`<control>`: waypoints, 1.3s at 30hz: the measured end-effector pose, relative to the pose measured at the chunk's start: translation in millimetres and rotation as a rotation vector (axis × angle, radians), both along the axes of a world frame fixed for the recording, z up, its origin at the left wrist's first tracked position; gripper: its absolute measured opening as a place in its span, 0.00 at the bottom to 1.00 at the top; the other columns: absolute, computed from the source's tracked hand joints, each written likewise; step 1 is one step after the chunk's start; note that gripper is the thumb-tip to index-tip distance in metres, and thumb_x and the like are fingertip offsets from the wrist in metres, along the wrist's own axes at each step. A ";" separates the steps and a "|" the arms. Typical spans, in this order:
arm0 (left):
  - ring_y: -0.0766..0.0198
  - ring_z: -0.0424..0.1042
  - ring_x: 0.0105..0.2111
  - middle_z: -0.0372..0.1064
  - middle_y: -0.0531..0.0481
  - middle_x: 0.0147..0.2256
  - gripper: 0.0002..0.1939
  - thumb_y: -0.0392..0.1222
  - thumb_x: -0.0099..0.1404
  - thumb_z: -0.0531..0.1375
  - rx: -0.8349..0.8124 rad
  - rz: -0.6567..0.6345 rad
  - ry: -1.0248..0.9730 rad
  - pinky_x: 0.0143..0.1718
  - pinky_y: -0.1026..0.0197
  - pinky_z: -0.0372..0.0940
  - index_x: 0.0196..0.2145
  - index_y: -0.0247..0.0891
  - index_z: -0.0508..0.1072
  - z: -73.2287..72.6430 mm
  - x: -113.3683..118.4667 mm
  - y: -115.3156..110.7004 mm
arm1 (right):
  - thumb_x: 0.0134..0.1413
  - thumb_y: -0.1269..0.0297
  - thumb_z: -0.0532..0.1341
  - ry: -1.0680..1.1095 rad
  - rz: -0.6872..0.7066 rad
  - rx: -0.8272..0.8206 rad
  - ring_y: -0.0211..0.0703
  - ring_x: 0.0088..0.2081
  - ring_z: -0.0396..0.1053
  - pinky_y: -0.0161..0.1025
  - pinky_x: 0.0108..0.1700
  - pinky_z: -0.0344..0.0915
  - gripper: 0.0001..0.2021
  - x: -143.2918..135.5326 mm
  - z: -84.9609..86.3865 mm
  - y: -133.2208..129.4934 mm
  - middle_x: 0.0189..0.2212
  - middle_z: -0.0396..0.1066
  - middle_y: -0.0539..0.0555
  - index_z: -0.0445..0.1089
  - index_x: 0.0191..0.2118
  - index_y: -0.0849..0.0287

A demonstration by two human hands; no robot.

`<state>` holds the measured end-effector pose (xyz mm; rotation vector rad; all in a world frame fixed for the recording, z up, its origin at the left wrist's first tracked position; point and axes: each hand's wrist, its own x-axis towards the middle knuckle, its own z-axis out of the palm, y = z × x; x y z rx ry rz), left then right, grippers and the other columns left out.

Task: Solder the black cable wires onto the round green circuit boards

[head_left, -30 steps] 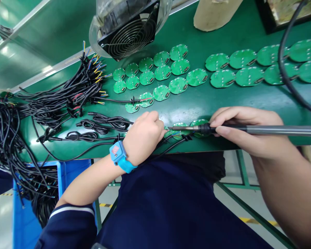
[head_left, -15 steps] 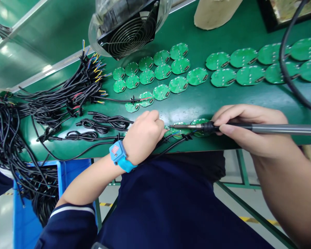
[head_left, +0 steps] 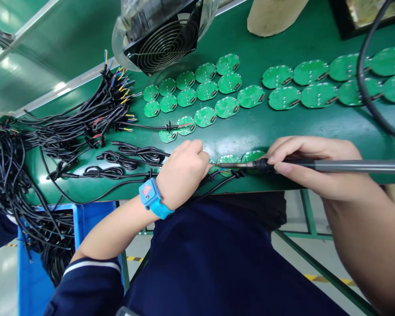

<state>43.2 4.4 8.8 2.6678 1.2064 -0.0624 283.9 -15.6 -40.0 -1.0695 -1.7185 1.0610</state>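
My right hand (head_left: 312,164) is closed round a soldering iron (head_left: 355,166), whose metal tip points left and reaches a spot beside my left fingertips. Over the front row of round green boards, my left hand (head_left: 186,173) is closed, its fingertips pressed together near the iron's tip; what they pinch is hidden. A green board (head_left: 228,159) lies partly behind the iron, and another board (head_left: 253,156) sits by my right fingers. Black cables with a grommet (head_left: 238,174) run along the table's front edge. A blue wrist strap (head_left: 154,197) is on my left wrist.
A fan (head_left: 167,46) stands at the back. Black cables (head_left: 72,123) with coloured wire ends heap at the left, above a blue bin (head_left: 95,217). More green boards (head_left: 250,96) lie in rows behind my hands. A thick black cable (head_left: 365,87) hangs at the right.
The soldering iron's tip has shifted slightly down, and my right hand has moved a little left with it. My left hand has stayed nearly still.
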 end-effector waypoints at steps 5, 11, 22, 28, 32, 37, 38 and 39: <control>0.60 0.63 0.34 0.63 0.45 0.32 0.10 0.39 0.66 0.55 0.001 -0.003 0.026 0.38 0.57 0.63 0.30 0.32 0.70 1.2 0.9 0.0 | 0.51 0.62 0.63 0.073 -0.041 -0.030 0.37 0.26 0.66 0.35 0.24 0.58 0.04 1.4 -4.7 -2.5 0.26 0.68 0.50 0.69 0.29 0.55; 0.59 0.64 0.34 0.63 0.44 0.33 0.09 0.39 0.65 0.57 0.012 -0.001 0.062 0.38 0.57 0.63 0.30 0.32 0.71 4.1 3.2 -0.5 | 0.50 0.60 0.64 0.251 -0.077 -0.098 0.37 0.24 0.62 0.37 0.24 0.55 0.07 2.1 -9.8 -1.9 0.26 0.66 0.50 0.69 0.30 0.57; 0.59 0.66 0.35 0.64 0.45 0.32 0.10 0.40 0.65 0.56 -0.030 0.012 0.011 0.40 0.56 0.64 0.30 0.32 0.73 6.3 -0.4 -1.7 | 0.42 0.71 0.67 0.235 -0.232 0.087 0.42 0.29 0.68 0.41 0.27 0.64 0.11 -10.1 -0.3 -11.3 0.29 0.68 0.51 0.69 0.34 0.54; 0.59 0.68 0.38 0.68 0.45 0.34 0.10 0.42 0.65 0.57 -0.003 0.275 -0.097 0.42 0.56 0.64 0.38 0.33 0.74 14.8 -12.7 25.0 | 0.43 0.72 0.67 0.200 -0.465 0.136 0.43 0.30 0.72 0.43 0.28 0.71 0.12 -17.1 -2.2 -28.4 0.32 0.68 0.51 0.70 0.36 0.53; 0.57 0.66 0.40 0.68 0.47 0.35 0.06 0.38 0.61 0.61 0.119 0.304 -0.079 0.46 0.53 0.62 0.37 0.36 0.75 5.9 -20.5 53.9 | 0.43 0.71 0.67 0.252 -0.542 0.111 0.42 0.27 0.72 0.43 0.27 0.75 0.11 -19.9 -4.2 -30.0 0.32 0.68 0.51 0.71 0.36 0.53; 0.58 0.67 0.39 0.67 0.47 0.34 0.03 0.36 0.60 0.61 0.102 0.298 -0.137 0.44 0.55 0.63 0.33 0.35 0.75 -8.1 -30.3 70.0 | 0.43 0.70 0.67 0.312 -0.535 0.102 0.40 0.26 0.71 0.41 0.29 0.75 0.10 -21.5 -4.7 -27.9 0.31 0.68 0.51 0.71 0.35 0.54; 0.59 0.67 0.39 0.67 0.47 0.34 0.03 0.35 0.60 0.61 0.085 0.276 -0.152 0.43 0.55 0.63 0.32 0.34 0.74 -9.1 -32.9 71.0 | 0.44 0.70 0.67 0.314 -0.535 0.100 0.39 0.25 0.70 0.42 0.30 0.76 0.10 -21.6 -4.8 -28.0 0.31 0.68 0.50 0.71 0.35 0.54; 0.59 0.67 0.38 0.67 0.47 0.34 0.02 0.35 0.61 0.60 0.065 0.244 -0.164 0.43 0.56 0.63 0.32 0.34 0.74 -9.0 -35.5 71.5 | 0.44 0.70 0.67 0.320 -0.537 0.096 0.38 0.24 0.70 0.43 0.31 0.76 0.09 -21.5 -5.0 -28.3 0.31 0.68 0.50 0.71 0.35 0.54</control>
